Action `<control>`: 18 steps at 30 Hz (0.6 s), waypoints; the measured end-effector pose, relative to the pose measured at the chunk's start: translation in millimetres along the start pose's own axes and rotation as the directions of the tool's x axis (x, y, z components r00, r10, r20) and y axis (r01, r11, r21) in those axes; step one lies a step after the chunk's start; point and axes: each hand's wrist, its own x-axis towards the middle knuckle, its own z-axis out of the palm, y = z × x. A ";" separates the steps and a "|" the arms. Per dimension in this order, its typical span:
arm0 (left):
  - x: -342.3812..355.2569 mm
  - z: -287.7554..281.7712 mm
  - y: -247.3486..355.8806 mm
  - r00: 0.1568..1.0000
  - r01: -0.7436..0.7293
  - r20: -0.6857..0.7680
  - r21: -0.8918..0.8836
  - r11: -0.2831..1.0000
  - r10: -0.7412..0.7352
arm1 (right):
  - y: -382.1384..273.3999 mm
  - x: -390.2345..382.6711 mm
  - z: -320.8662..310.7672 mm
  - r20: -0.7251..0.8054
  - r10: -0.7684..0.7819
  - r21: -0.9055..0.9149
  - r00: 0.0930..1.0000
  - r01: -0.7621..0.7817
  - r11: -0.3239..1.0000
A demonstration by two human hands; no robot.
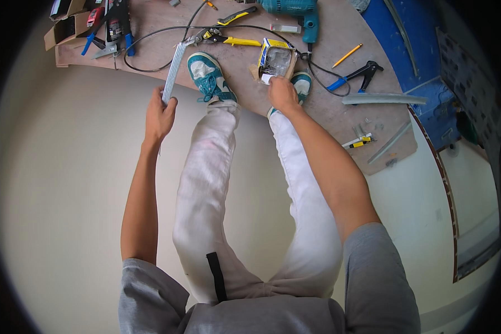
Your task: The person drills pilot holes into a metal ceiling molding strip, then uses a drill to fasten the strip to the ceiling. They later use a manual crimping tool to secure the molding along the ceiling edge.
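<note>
My left hand [160, 118] is closed round a narrow silvery metal strip [176, 68], which points up and away from me. Its upper end lies close to yellow-handled snips [236, 41]. My right hand [284, 93] is closed at the near edge of a small yellow and blue cardboard box [268, 48], with a white flap at the fingertips. The box stands open, and clear plastic shows inside it. Part of my right shoe [301, 84] is hidden behind this hand. My left shoe [209, 78] rests on the dusty brown board [334, 25] between both hands.
A teal power drill [310, 25] lies at the far edge, its black cable [145, 34] looping across the board. To the right are a pencil [348, 55], a blue-handled hand tool [357, 76] and a loose metal strip [384, 99]. More tools and a carton [67, 33] sit far left.
</note>
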 end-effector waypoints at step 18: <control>-5.2 44.0 61.1 0.990 -0.097 0.090 -0.130 0.987 0.109 | 2.2 20.2 25.1 -0.467 -0.050 0.292 0.883 0.208 0.934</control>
